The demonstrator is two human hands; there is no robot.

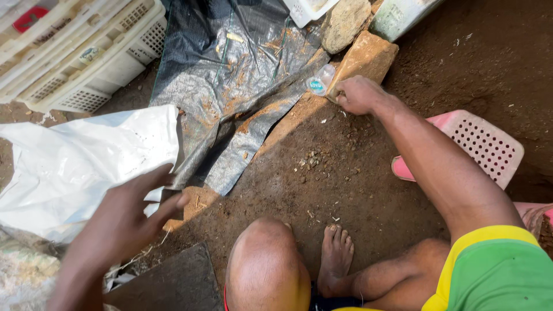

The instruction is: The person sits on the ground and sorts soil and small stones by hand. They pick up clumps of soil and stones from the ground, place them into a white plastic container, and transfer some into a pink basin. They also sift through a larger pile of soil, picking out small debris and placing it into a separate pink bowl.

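Observation:
I sit low over bare brown soil, my knee (266,265) and bare foot (336,253) below me. My right hand (357,95) reaches forward, fingers closed around a small clear plastic bottle (318,82) that lies against a tan stone (366,57). My left hand (129,216) hovers at the lower left with its fingers spread, holding nothing, just in front of a white plastic sack (80,164).
A dark grey tarp (230,86) streaked with soil covers the ground ahead. Stacked white plastic crates (86,52) stand at the upper left. A pink perforated stool (478,144) is beside my right arm. More stones (344,20) and white containers line the top edge.

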